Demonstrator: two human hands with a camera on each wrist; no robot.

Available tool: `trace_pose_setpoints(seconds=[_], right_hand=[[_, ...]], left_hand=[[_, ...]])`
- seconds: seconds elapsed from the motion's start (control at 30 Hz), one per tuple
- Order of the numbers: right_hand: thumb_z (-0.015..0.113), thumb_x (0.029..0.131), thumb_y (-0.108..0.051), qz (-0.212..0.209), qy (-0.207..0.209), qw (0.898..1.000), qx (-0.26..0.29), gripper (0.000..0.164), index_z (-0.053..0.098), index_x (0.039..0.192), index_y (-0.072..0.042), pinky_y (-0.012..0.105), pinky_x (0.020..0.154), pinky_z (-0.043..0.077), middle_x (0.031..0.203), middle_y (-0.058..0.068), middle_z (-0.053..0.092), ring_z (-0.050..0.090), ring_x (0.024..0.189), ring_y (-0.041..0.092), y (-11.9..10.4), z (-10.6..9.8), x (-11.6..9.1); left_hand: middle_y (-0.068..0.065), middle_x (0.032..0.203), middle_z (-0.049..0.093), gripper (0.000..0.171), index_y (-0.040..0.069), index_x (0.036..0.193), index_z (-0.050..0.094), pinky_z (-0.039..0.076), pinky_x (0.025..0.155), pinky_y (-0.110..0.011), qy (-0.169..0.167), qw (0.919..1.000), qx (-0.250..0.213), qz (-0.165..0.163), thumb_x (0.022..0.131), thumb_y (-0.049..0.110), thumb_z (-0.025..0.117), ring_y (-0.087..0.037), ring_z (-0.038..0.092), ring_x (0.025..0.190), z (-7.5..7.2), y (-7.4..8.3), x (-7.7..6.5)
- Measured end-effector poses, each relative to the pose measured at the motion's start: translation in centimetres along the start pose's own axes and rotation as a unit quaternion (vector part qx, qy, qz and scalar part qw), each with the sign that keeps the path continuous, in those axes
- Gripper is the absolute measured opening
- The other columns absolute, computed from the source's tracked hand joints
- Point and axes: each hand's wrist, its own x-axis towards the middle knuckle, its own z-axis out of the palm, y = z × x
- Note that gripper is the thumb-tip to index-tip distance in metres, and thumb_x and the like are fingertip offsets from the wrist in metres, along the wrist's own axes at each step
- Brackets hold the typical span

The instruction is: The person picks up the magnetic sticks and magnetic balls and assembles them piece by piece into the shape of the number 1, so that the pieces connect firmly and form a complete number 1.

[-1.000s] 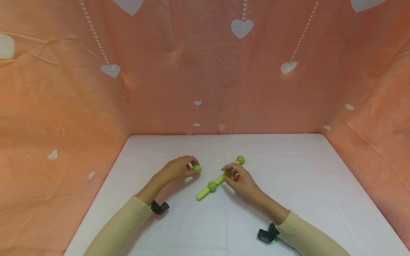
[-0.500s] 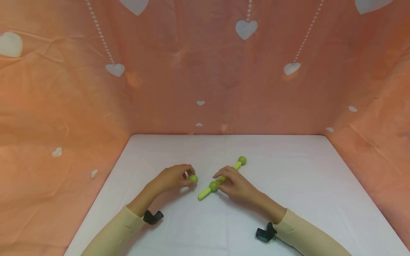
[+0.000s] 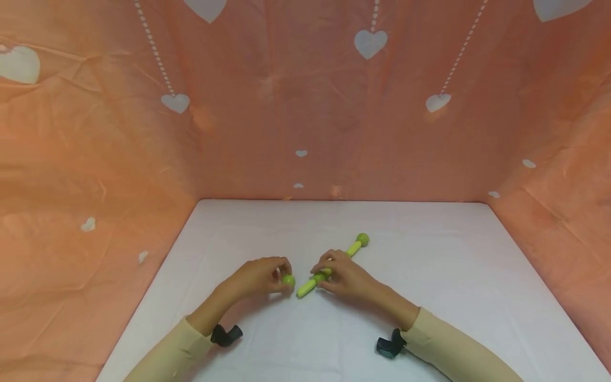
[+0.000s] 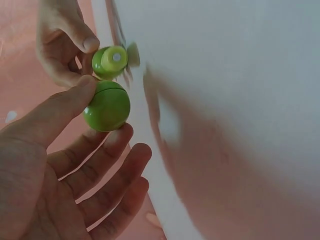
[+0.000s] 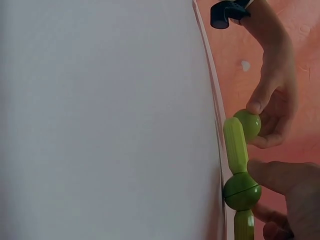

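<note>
A loose green ball [image 4: 107, 107] is pinched between the thumb and fingertips of my left hand [image 3: 261, 277]. Just to its right, my right hand [image 3: 348, 276] pinches a chain of green balls and lighter green rods [image 5: 242, 190] by the ball closest to its near end. That chain runs diagonally, from a bare rod end [image 3: 306, 288] beside the left hand's ball to a ball [image 3: 363, 239] at the far end. A small pale disc shows on the rod's end face in the left wrist view. My right hand covers the chain's middle.
A white table [image 3: 429, 254] lies under both hands. Orange cloth with pale hearts [image 3: 248, 132] hangs behind it and along both sides. Each wrist carries a dark camera [image 3: 226, 335].
My left hand has come nearer to me with the ball, toward the chain's near end. The right hand has slid along the chain and now holds its near ball.
</note>
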Motion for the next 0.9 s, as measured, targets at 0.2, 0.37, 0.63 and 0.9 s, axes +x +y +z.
trace_pose_setpoints(seconds=[0.2,0.37,0.63,0.9], right_hand=[[0.083,0.097,-0.021,-0.011,-0.007,1.0,-0.019,0.024,0.079,0.12,-0.024,0.034,0.091,0.049,0.119,-0.007,0.06,0.052,0.107,0.013,-0.1,0.4,0.4],[0.082,0.097,-0.021,-0.016,-0.006,1.0,-0.023,0.019,0.079,0.116,-0.024,0.032,0.088,0.048,0.116,-0.008,0.06,0.052,0.103,0.012,-0.1,0.6,0.6],[0.082,0.097,-0.021,-0.03,-0.004,0.999,-0.022,0.018,0.079,0.115,-0.022,0.031,0.088,0.049,0.114,-0.008,0.061,0.053,0.102,0.01,-0.1,0.5,0.7],[0.082,0.098,-0.022,-0.033,-0.006,0.999,-0.02,0.018,0.079,0.115,-0.022,0.032,0.09,0.05,0.115,-0.007,0.061,0.055,0.103,0.01,-0.1,0.5,0.5]], left_hand=[[0.013,0.094,0.066,0.025,0.024,0.106,0.068,0.052,0.077,-0.035,-0.009,0.9999,-0.002,-0.006,0.092,0.032,0.087,-0.01,0.061,0.089,0.7,0.2,-0.4],[0.011,0.093,0.067,0.025,0.024,0.104,0.068,0.051,0.076,-0.034,-0.018,0.9998,-0.001,-0.007,0.092,0.035,0.087,-0.009,0.059,0.086,0.9,0.4,-0.6],[0.011,0.09,0.066,0.027,0.025,0.103,0.068,0.05,0.074,-0.033,-0.023,0.9997,0.005,-0.01,0.091,0.039,0.087,-0.008,0.058,0.083,1.1,0.6,-0.7],[0.011,0.089,0.065,0.027,0.025,0.1,0.068,0.05,0.074,-0.034,-0.027,0.9995,0.014,-0.007,0.091,0.041,0.087,-0.008,0.057,0.083,1.4,0.8,-0.9]])
